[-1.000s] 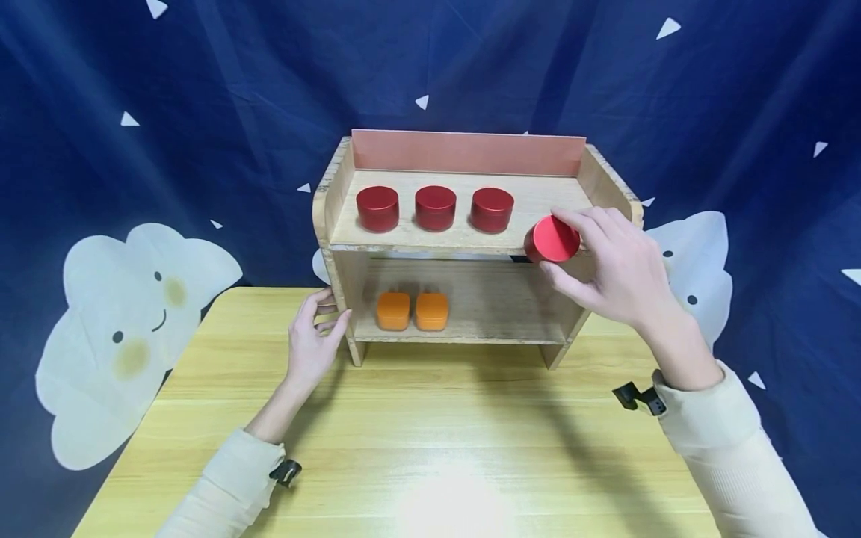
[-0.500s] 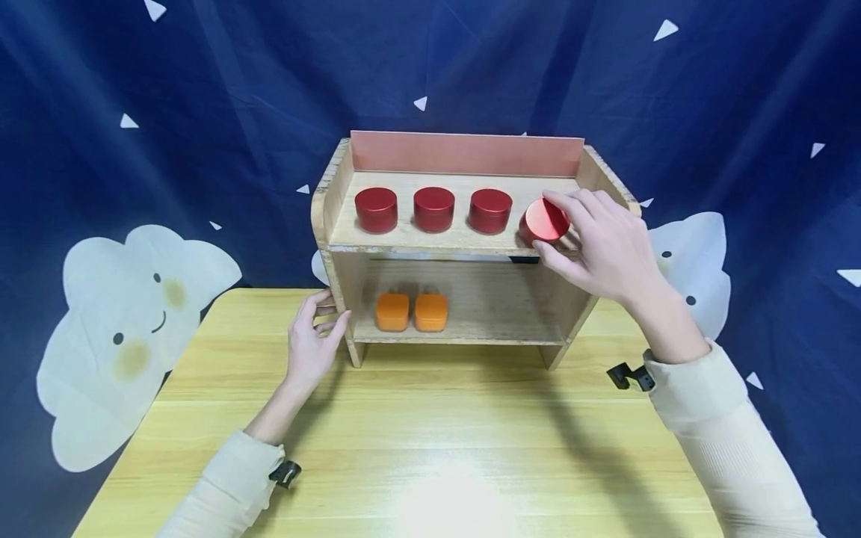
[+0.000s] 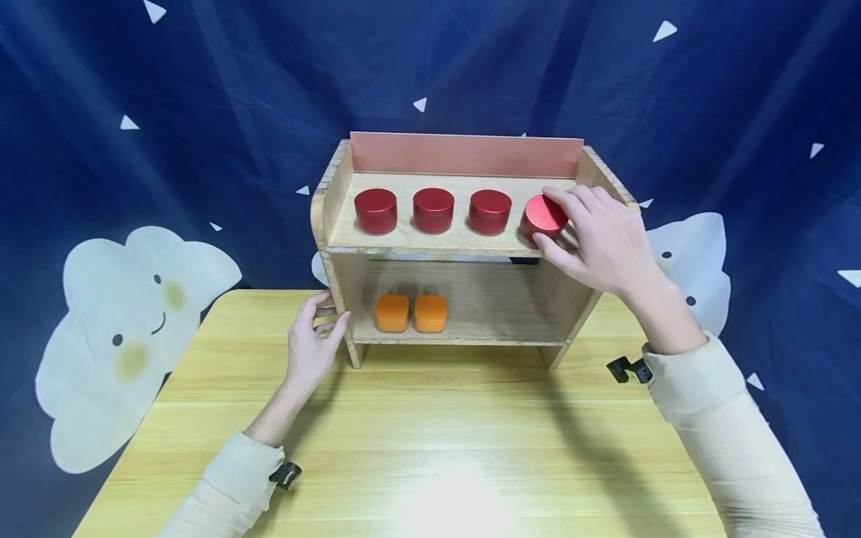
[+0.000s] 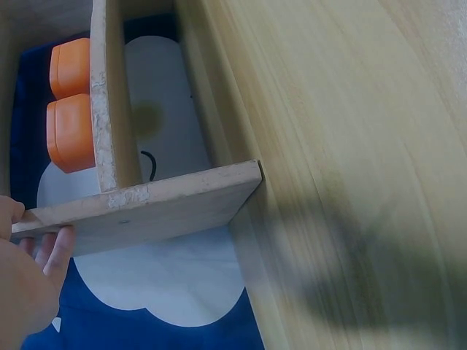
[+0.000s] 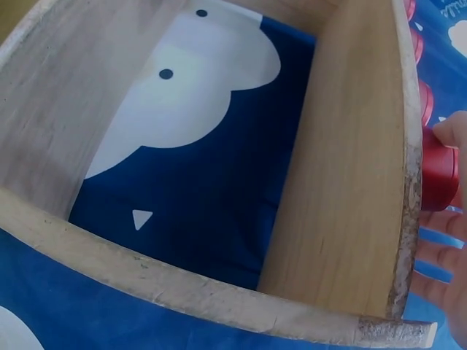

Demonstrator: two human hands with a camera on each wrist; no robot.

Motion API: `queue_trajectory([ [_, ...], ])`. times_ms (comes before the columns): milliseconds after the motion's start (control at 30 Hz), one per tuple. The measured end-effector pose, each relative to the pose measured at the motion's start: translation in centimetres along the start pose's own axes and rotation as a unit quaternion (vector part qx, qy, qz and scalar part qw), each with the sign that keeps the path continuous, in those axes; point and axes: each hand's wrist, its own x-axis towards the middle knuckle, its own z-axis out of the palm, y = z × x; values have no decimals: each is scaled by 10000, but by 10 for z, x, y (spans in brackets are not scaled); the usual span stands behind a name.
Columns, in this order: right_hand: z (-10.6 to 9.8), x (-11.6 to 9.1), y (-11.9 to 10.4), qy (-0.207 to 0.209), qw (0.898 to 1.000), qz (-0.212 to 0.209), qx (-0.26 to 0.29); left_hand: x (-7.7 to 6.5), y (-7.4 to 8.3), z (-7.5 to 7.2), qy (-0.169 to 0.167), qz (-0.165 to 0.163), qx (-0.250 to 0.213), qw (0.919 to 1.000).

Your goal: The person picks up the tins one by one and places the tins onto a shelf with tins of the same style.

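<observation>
My right hand [image 3: 602,239] holds a round red tin [image 3: 542,214] between thumb and fingers on the upper board of a small wooden shelf [image 3: 471,243]. In the right wrist view this tin [image 5: 438,175] shows just past the board's edge, partly covered by the hand. Three matching red tins [image 3: 489,211] stand in a row to its left. My left hand [image 3: 314,340] grips the shelf's left side panel. The left wrist view shows the thumb and fingers [image 4: 55,255] on either side of that panel [image 4: 160,211].
Two orange boxes [image 3: 430,312] stand side by side on the lower board's left half. A pink strip [image 3: 467,155] backs the top. The shelf stands on a light wooden table [image 3: 403,418] before a blue curtain [image 3: 269,75] with printed clouds.
My right hand has moved the red tin left and back from the front edge onto the upper board, and its tilt has lessened. The left hand has stayed on the panel.
</observation>
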Motion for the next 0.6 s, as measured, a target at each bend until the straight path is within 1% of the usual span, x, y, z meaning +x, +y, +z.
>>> queue_trajectory([
  [300,3,4,3,-435,9989,143,-111,-1,1,0,0,0,-18,10000],
  [600,5,8,4,-867,9954,326,-233,0,1,0,-4,26,30,10000],
])
